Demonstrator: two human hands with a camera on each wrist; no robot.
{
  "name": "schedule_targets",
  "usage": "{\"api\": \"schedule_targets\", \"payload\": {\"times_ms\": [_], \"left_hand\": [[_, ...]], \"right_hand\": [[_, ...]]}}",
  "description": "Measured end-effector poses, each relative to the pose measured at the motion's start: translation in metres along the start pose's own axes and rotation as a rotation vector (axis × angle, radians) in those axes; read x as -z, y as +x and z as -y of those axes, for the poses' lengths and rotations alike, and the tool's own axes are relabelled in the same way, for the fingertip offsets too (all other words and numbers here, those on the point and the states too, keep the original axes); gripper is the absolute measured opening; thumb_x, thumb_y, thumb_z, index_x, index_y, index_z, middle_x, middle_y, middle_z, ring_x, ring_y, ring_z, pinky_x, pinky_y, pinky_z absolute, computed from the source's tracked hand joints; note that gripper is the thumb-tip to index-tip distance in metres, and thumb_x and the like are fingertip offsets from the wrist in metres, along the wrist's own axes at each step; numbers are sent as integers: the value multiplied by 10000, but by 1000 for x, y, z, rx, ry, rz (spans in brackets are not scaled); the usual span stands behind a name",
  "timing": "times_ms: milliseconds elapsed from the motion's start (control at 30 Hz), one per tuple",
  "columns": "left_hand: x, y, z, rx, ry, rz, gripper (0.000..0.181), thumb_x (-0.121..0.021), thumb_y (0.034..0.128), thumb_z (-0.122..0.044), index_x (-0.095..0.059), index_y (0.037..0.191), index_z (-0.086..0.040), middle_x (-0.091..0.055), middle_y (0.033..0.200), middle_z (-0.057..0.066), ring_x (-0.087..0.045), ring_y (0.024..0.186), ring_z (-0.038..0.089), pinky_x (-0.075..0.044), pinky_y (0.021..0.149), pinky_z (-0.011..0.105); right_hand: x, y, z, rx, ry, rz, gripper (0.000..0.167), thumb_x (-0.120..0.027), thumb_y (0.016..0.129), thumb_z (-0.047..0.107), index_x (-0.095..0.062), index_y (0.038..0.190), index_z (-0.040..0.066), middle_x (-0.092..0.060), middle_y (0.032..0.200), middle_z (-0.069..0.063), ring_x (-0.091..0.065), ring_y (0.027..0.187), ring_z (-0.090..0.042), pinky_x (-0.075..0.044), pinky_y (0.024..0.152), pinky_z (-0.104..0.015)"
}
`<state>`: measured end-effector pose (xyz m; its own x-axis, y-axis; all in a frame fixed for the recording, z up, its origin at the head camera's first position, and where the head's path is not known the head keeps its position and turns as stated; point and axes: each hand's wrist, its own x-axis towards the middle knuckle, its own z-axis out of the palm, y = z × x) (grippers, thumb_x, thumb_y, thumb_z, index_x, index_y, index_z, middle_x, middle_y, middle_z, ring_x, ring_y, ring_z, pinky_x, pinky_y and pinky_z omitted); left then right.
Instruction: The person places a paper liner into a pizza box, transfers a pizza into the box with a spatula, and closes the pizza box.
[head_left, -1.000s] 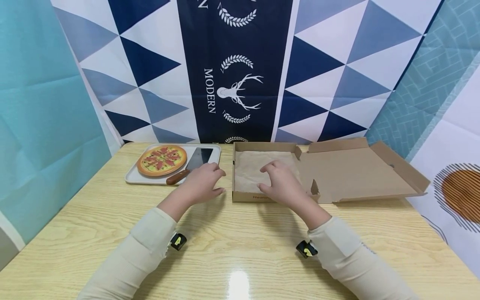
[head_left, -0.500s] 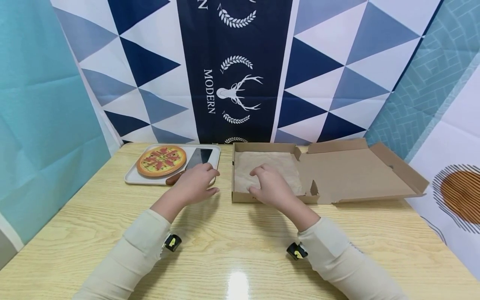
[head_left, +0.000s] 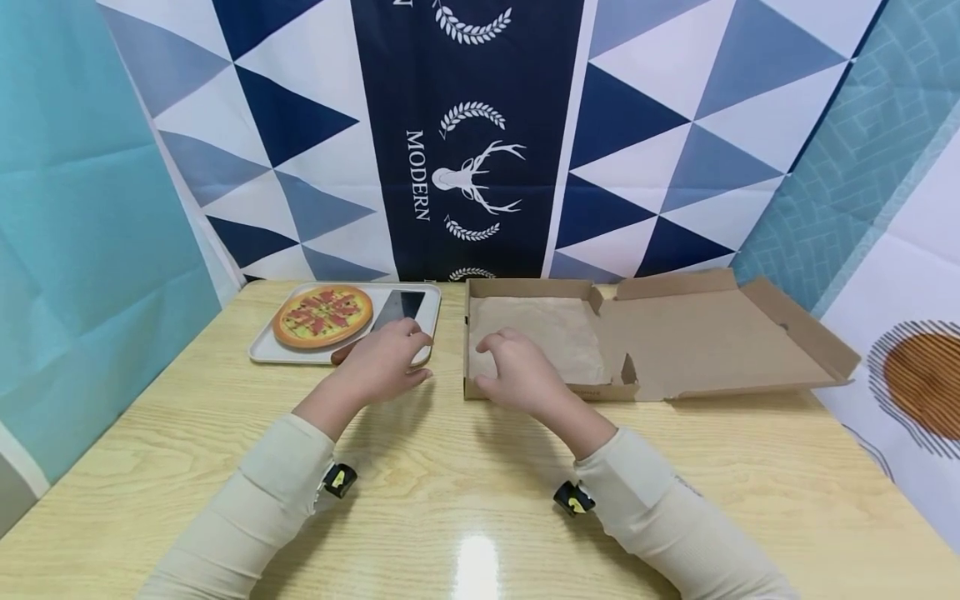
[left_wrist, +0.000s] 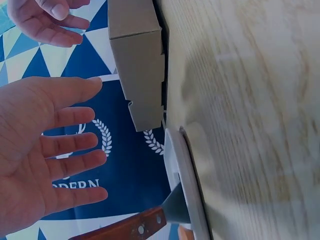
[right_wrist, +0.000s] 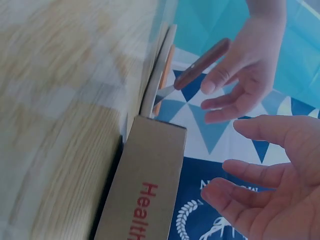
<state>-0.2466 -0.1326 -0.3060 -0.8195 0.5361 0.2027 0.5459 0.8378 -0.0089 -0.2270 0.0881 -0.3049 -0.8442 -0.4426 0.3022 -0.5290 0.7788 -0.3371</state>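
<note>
Left hand [head_left: 378,360] and right hand [head_left: 519,372] hover apart in mid-frame, fingers loose, holding nothing; left of centre, a spatula [head_left: 401,306] and pizza [head_left: 322,317] lie on a white tray [head_left: 292,357]; right of centre, an open cardboard box [head_left: 528,288] lined with brown paper [head_left: 536,321] sits on the counter [head_left: 450,483].

2 hands [head_left: 381,360] [head_left: 521,372] hover near a tray [head_left: 384,293] and box [head_left: 697,346].

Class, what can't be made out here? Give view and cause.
Head: part of the spatula, behind the left hand.
Left wrist: part of the right hand, cut by the top edge.
Right wrist: some red lettering, cut by the bottom edge.
Right wrist: the inside of the box, behind its wall.
</note>
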Motion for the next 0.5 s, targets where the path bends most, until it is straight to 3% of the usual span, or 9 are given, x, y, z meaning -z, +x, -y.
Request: {"api": "schedule_targets", "payload": {"times_ms": [367,500], "left_hand": [[5,-2,5,13,15,-10,397,-751,863,-295,-673,1160,-43,-586,1151,144,-539,1097,310,-483,897,464],[8,-2,7,25,33,7,412,-752,863,-307,-671,1174,-50,-590,1141,135,-543,1091,303,-491,881,455]], "right_hand": [[-11,10,17,-1,24,39,340,-743,858,186,-668,1104,-37,-658,1118,-158,-601,1085,-306,-472,946,-408],[-16,13,21,4,28,50,335,-741,863,182,-669,1107,-36,-661,1036,-134,-616,941,-255,-487,908,-391]]}}
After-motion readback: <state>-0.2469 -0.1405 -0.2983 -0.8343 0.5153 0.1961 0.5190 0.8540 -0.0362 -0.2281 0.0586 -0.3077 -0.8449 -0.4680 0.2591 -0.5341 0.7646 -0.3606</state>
